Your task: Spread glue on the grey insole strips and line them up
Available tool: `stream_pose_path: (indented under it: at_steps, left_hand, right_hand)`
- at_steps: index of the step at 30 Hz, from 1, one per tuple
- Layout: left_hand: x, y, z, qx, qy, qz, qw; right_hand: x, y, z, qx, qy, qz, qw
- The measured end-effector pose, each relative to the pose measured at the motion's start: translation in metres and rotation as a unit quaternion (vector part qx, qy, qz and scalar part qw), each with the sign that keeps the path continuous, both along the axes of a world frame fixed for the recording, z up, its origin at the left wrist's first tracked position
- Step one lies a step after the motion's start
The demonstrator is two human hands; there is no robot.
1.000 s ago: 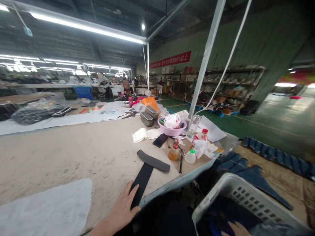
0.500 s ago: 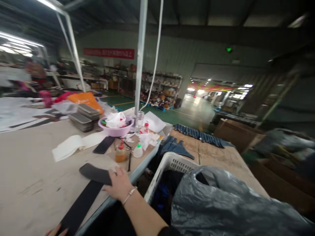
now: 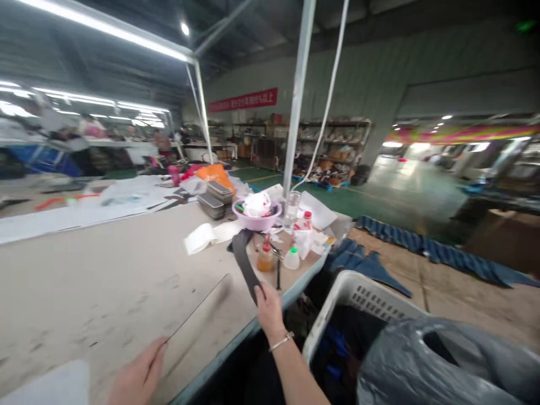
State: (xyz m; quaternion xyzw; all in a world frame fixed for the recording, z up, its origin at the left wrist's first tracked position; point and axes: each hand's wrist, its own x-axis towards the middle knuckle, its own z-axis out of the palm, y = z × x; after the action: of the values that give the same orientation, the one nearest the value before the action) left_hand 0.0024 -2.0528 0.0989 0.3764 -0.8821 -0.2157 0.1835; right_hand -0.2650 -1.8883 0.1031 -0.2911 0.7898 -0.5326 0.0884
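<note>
My right hand point(image 3: 269, 308) is closed on the near end of a dark grey strip point(image 3: 243, 260) near the table's edge. The strip curves up and away, its far end close to the purple basin. My left hand point(image 3: 139, 372), somewhat blurred, pinches one end of a black strip point(image 3: 198, 307). That strip is seen edge-on as a thin dark line above the tabletop point(image 3: 126, 270), with a shadow beneath it. Beyond the grey strip stand a bottle of amber liquid point(image 3: 265, 260) with a red cap and a white bottle point(image 3: 291, 259) with a green cap.
A purple basin point(image 3: 257, 223), stacked grey pieces point(image 3: 213, 203) and a white roll point(image 3: 200, 239) lie farther back, near a metal post point(image 3: 298, 101). To the right are a white plastic basket point(image 3: 324, 315), a grey plastic bag point(image 3: 400, 360) and blue denim pieces point(image 3: 371, 267). People work in the background.
Both strips have come up off the table. My right hand now grips the grey strip's end instead of pressing on it, and my left hand has raised the black strip. The view has swung left.
</note>
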Motion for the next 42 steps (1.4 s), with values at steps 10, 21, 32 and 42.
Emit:
stream_pose_path:
  at_steps: [10,21,32,42]
  left_hand:
    - [-0.045,-0.035,0.07,0.141,0.136,0.105,0.975]
    - [-0.185,-0.095,0.102,0.416,0.372,-0.029,0.83]
    - [-0.255,-0.118,0.051,0.472,0.271,0.066,0.836]
    - [-0.162,-0.051,0.05,0.628,0.283,0.0,0.725]
  right_hand:
    - [0.009,0.013,-0.004,-0.11,-0.163,0.046,0.979]
    - [0.006,0.017,-0.017,-0.163,-0.284,0.14,0.934]
    - [0.001,0.012,-0.026,-0.146,-0.347,0.079,0.923]
    - [0.009,0.004,-0.018,-0.058,-0.238,0.095,0.965]
